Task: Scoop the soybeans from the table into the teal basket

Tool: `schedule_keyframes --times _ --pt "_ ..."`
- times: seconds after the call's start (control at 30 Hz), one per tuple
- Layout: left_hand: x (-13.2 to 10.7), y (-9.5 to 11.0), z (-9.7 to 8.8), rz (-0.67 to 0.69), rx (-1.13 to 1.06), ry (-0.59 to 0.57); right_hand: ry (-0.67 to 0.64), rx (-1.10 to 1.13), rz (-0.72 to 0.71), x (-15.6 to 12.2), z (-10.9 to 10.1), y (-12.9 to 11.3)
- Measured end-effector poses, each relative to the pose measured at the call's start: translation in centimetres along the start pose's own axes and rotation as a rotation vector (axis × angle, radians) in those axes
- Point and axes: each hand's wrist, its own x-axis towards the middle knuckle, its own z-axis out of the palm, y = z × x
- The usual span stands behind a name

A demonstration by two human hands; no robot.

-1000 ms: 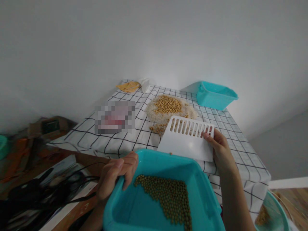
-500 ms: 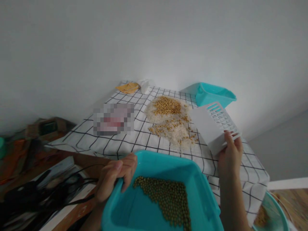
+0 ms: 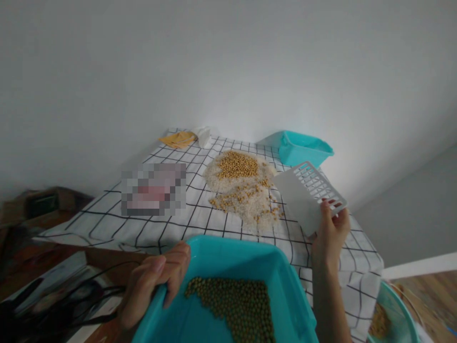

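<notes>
My left hand (image 3: 157, 281) is closed over the left rim of a turquoise basin (image 3: 228, 245), thumb on top and fingers reaching inside. Small round olive-brown balls (image 3: 239, 300), like beans or beads, cover part of the basin's floor. To the right, my right hand (image 3: 330, 231) grips a white slotted plastic piece (image 3: 298, 197) by its right end, holding it tilted over the cloth. Left of it, golden round balls (image 3: 237, 164) lie on and among heaps of whitish grains (image 3: 257, 212) on the checked cloth (image 3: 200, 224).
A smaller turquoise bin (image 3: 303, 147) stands at the back right by the wall. Yellow cloth (image 3: 178, 139) and white crumpled material (image 3: 203, 136) lie at the back left. A pixelated item (image 3: 153, 189) is on the left. Cables and boxes fill the lower left; another tub (image 3: 400, 309) stands at lower right.
The whole view has shifted, so the table and things appear lower and further left. Both hands keep their holds on the basin rim and the slotted piece.
</notes>
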Motion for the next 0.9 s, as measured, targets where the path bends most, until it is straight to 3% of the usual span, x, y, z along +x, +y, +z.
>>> schedule_keyframes --times 0.07,0.23,0.47,0.63,0.8,0.9 --pt "-0.1 -0.1 -0.1 0.005 0.0 -0.002 -0.034 0.005 0.056 0.0 -0.1 0.2" --pt "-0.4 -0.3 -0.2 -0.009 0.014 0.024 -0.268 0.02 0.262 0.0 -0.3 0.8" --pt "0.2 0.0 0.3 0.005 -0.01 0.059 -0.421 -0.025 0.193 0.2 0.0 1.2" --pt "0.3 0.1 0.4 0.018 -0.024 0.072 -0.582 -0.023 0.221 -0.1 0.4 0.5" --pt "0.1 0.2 0.0 0.008 0.039 0.017 -0.605 -0.049 0.253 -0.2 0.7 0.4" --pt "0.0 0.1 0.2 0.006 0.01 0.054 -0.573 -0.074 0.227 -0.6 1.2 0.0"
